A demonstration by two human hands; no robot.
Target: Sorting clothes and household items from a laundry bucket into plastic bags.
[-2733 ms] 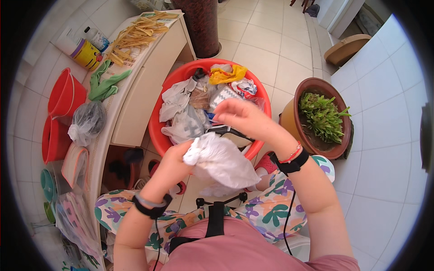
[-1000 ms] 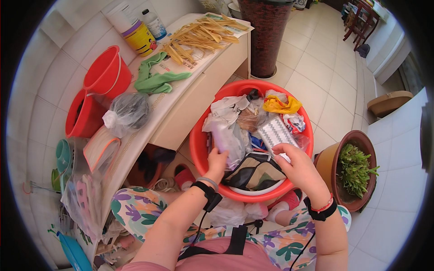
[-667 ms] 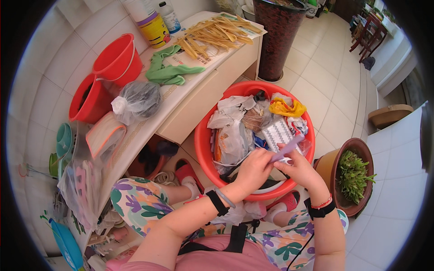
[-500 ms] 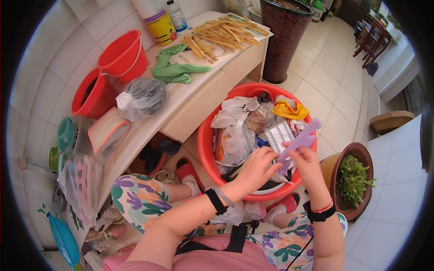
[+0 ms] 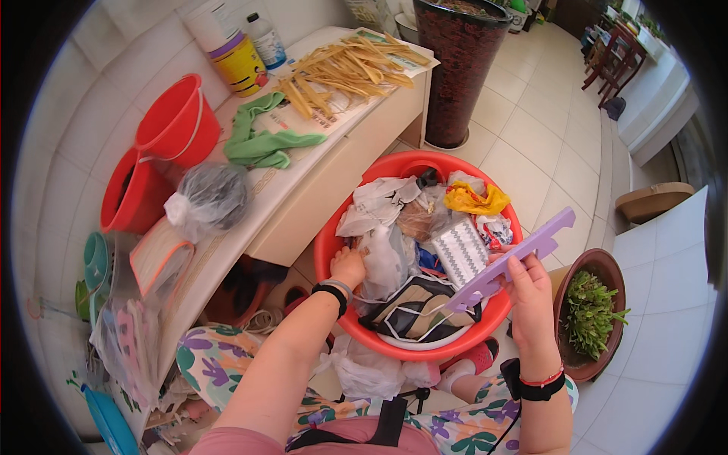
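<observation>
Overall, with the clock face centred on the red tub (image 5: 402, 350), the flat purple strip (image 5: 525, 248) lies toward 3 o'clock, its long axis running from 8 to 2. Its upper end projects past the rim; its lower end overlaps the camouflage-patterned pouch (image 5: 417, 311) in view, contact being indeterminable. The right hand (image 5: 529, 299), at 4 o'clock, pinches the strip mid-length with thumb uppermost. The left hand (image 5: 347, 267), at 9 o'clock, bends over pale plastic bags (image 5: 383, 262); whether it grips them cannot be told. Beside the strip sits a zigzag-patterned box (image 5: 459, 254); a yellow bag (image 5: 476, 199) lies at 1 o'clock. A potted plant (image 5: 584, 318) bounds the 4 o'clock side, a counter (image 5: 341, 171) the 10 o'clock. Tiled floor (image 5: 531, 159) extends outward from the rim between 1 and 2.
</observation>
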